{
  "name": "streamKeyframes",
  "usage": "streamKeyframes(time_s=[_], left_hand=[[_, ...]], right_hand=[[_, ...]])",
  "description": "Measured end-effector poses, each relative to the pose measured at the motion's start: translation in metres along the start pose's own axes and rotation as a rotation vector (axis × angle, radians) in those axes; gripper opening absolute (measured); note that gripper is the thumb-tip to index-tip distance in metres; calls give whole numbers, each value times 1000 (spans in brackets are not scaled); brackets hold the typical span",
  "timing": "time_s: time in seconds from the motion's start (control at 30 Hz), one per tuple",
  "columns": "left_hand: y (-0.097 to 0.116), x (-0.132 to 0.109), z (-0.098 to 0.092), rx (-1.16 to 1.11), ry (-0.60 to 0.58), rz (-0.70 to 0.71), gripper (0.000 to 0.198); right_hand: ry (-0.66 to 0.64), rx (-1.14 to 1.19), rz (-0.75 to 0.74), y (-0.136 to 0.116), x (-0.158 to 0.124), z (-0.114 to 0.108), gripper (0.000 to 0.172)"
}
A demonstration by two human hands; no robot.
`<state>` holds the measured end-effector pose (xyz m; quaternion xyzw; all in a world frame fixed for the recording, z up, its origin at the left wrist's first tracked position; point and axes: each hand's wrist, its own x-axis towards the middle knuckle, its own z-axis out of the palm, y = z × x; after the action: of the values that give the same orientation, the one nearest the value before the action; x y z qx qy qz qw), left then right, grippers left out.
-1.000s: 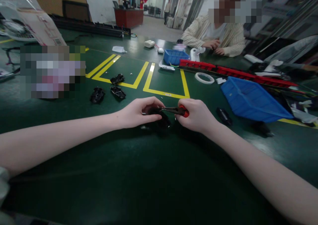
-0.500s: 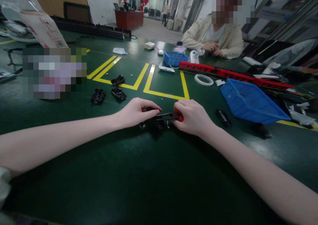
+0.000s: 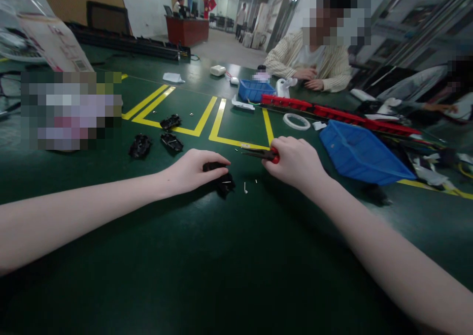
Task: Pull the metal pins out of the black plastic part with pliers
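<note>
My left hand [image 3: 197, 170] is closed on a small black plastic part [image 3: 225, 183] at the tabletop; the fingers cover much of it. My right hand [image 3: 293, 160] grips red-handled pliers [image 3: 258, 153], their dark jaws pointing left above the table, apart from the black part. A thin pale metal piece [image 3: 245, 188] and a tiny sliver [image 3: 256, 181] lie between the hands. Similar black parts lie further off to the left: one nearer part [image 3: 140, 146], one beside it [image 3: 172, 142] and one behind [image 3: 170, 122].
A large blue bin [image 3: 364, 150] stands to the right, with a roll of white tape [image 3: 296, 121] and a long red strip [image 3: 343, 115] behind. A smaller blue bin [image 3: 254, 90] is further back. Yellow tape [image 3: 236, 141] marks the green table. A person in a striped shirt [image 3: 336, 71] sits opposite.
The pliers in my right hand have pulled away from the black part, up and to the right. My left hand has shifted slightly left with the part. The view has turned a little.
</note>
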<state>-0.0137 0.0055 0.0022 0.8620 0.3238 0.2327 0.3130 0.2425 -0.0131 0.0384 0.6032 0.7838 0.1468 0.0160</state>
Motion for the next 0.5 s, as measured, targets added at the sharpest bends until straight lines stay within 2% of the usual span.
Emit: streamKeyframes(time_s=[0.17, 0.37, 0.5], left_hand=[[-2, -4, -6, 269, -27, 62, 36], [-2, -10, -8, 545, -53, 186, 45], [-6, -17, -11, 611, -79, 256, 51]], right_hand=[[-146, -57, -10, 6, 23, 8, 32], [-200, -126, 12, 6, 40, 6, 36], [-240, -149, 9, 4, 45, 7, 37]])
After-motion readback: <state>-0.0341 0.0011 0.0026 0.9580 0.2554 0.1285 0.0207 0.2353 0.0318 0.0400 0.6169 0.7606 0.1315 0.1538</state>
